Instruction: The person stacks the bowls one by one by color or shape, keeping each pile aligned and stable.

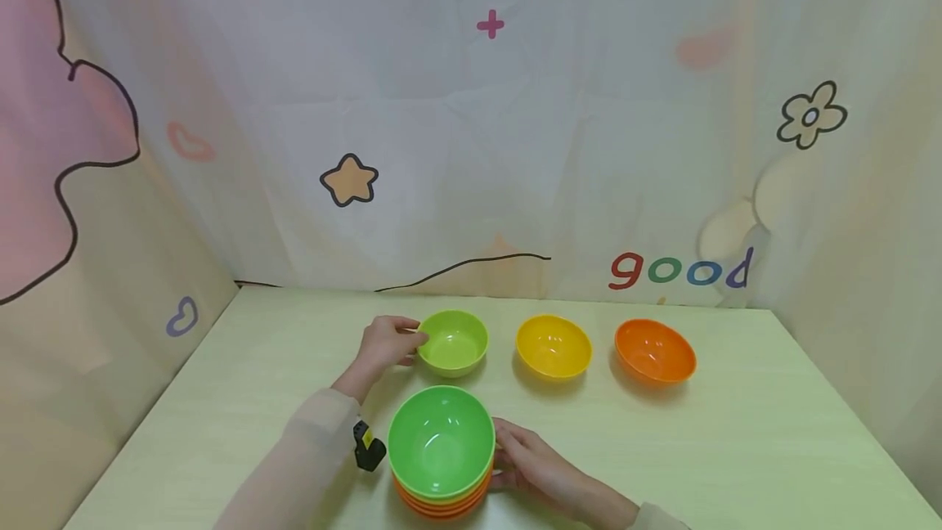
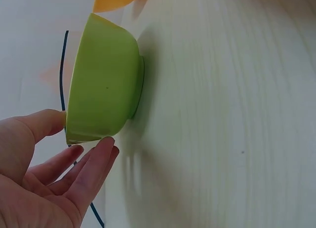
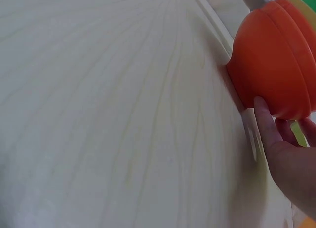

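Observation:
My left hand (image 1: 386, 342) is at the left rim of a light green bowl (image 1: 454, 343) at the back of the table. In the left wrist view its thumb (image 2: 47, 123) lies at the rim and the fingertips touch the bowl's outer side, pinching the edge. Nearer to me stands a stack of nested bowls, with a green bowl (image 1: 441, 444) on top and yellow and orange bowls (image 1: 441, 505) beneath. My right hand (image 1: 540, 464) rests against the stack's right side. Its fairly straight fingers touch the lower orange bowl (image 3: 266, 60) in the right wrist view.
To the right of the light green bowl, a yellow bowl (image 1: 553, 348) and an orange bowl (image 1: 655, 352) stand in a row on the pale table (image 1: 736, 432). A printed curtain (image 1: 456, 121) closes off the back. A black device (image 1: 368, 446) sits at my left wrist.

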A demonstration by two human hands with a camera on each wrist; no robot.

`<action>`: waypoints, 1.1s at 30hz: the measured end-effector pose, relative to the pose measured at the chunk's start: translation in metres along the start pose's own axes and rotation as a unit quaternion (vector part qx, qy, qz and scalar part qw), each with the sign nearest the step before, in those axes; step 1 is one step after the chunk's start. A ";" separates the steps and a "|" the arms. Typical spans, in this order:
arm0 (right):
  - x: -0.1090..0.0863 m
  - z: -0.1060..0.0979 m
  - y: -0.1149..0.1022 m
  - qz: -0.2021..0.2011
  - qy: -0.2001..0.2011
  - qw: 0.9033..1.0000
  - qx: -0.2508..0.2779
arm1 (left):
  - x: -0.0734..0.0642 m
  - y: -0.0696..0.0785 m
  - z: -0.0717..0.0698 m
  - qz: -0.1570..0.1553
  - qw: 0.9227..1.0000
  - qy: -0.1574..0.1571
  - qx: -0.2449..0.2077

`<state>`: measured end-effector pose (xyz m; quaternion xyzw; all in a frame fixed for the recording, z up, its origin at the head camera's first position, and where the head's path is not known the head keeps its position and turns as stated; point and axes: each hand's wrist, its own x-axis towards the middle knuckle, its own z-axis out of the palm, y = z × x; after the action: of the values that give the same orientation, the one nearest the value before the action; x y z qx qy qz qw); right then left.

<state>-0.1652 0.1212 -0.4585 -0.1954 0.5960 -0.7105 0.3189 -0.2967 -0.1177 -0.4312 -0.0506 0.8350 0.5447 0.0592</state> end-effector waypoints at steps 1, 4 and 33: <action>0.000 0.000 -0.001 0.000 -0.001 1.000 0.001 | 0.001 0.000 0.000 -0.001 1.000 0.000 0.001; 0.000 0.000 -0.002 0.000 -0.001 1.000 0.003 | 0.002 -0.001 0.000 -0.005 1.000 -0.001 -0.002; 0.001 0.002 -0.001 0.012 0.026 1.000 0.006 | 0.006 0.004 0.004 -0.020 1.000 -0.009 -0.011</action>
<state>-0.1645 0.1193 -0.4575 -0.1676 0.6026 -0.7147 0.3131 -0.3026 -0.1129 -0.4301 -0.0625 0.8273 0.5529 0.0772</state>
